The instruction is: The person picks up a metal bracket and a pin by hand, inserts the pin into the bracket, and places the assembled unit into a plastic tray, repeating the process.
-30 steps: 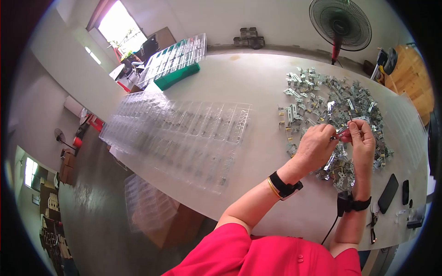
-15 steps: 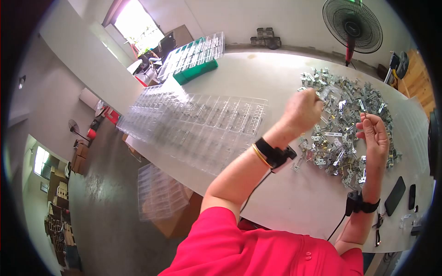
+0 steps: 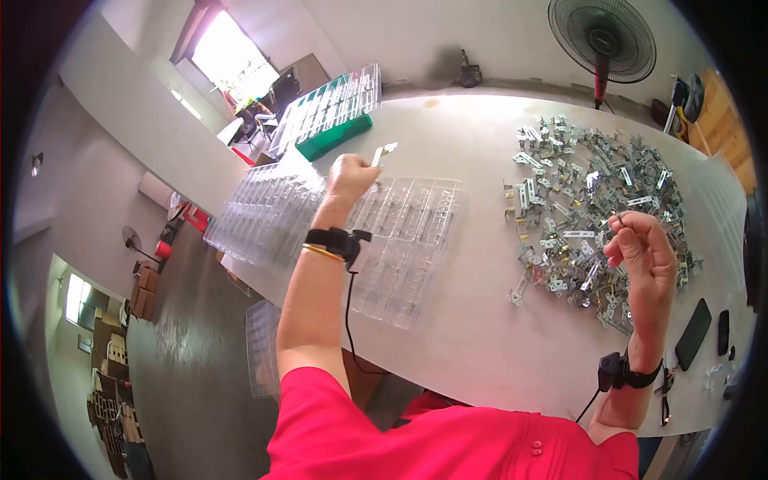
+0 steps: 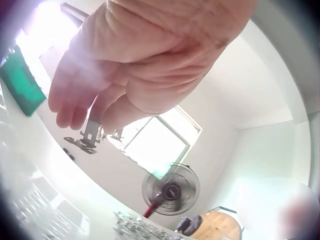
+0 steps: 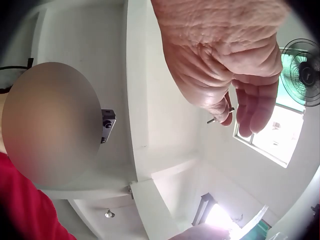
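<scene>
My left hand (image 3: 352, 178) pinches a small metal bracket (image 3: 386, 152) between thumb and fingers, above the far edge of the clear plastic trays (image 3: 400, 272). In the left wrist view the bracket (image 4: 90, 136) shows a flat foot with holes, hanging below the fingertips. Over the right side of a large heap of metal brackets (image 3: 564, 212) is my right hand (image 3: 646, 256). It pinches a thin metal pin (image 5: 211, 121), whose two ends stick out past the thumb in the right wrist view.
A green box (image 3: 336, 138) with filled clear trays on it stands at the back left of the table. At the right lie a black phone (image 3: 693, 334) and glasses (image 3: 666, 398). A standing fan (image 3: 602, 40) is behind the table. Cables hang from both wrist cameras.
My left hand parted from the right hand over the heap and swung left across the table to the trays with the bracket. The right hand stays over the heap with the pin.
</scene>
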The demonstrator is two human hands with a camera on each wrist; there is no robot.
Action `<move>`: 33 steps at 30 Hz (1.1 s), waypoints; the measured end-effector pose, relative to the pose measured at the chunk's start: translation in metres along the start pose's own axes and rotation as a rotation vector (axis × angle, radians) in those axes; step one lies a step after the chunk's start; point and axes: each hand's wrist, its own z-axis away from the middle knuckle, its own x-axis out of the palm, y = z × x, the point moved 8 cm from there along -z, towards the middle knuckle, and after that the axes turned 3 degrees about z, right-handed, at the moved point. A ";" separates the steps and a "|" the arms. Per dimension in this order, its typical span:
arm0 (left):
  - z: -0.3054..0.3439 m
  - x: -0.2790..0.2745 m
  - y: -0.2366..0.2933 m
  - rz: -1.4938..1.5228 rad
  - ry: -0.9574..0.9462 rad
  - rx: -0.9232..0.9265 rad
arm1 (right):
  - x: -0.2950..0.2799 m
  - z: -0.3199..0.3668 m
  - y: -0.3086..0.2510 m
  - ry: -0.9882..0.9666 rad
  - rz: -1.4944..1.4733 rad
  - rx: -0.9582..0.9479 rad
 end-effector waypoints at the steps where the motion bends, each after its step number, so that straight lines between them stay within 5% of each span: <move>1: -0.001 -0.003 -0.021 -0.047 -0.007 -0.087 | 0.003 0.001 0.001 -0.009 -0.005 0.018; 5: -0.001 0.001 -0.087 -0.197 -0.063 -0.328 | 0.013 0.004 0.004 -0.043 -0.005 0.064; 17: 0.005 0.039 -0.149 -0.340 -0.235 -0.481 | 0.030 0.006 0.013 -0.097 -0.035 0.143; 33: 0.001 0.046 -0.104 -0.543 -0.158 -0.341 | 0.008 0.002 -0.001 0.004 -0.045 0.101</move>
